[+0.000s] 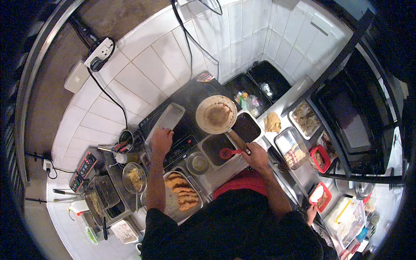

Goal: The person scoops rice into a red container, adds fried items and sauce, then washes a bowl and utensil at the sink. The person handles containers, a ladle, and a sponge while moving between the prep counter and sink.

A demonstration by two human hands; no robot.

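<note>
My right hand (258, 157) is wrapped around the wooden handle (237, 141) of a frying pan (211, 117). The pan is pale inside, with a brown residue across its bottom, and sits over the black cooktop. A red scoop (227, 153) lies over a dark rectangular metal pan (213, 148), its handle reaching toward my right hand. My left hand (162, 141) has its fingers drawn together over the near part of a pale, see-through rectangular container (172, 116); what the fingertips hold, if anything, is hidden.
A tray of breaded fried pieces (184, 190) sits before me, beside a round metal bowl (198, 163). Leftward are a strainer (134, 177) and fryer basket (107, 190). Black bins (268, 80) stand in the far corner. Food containers (304, 119) and another person's hand (311, 214) are at right.
</note>
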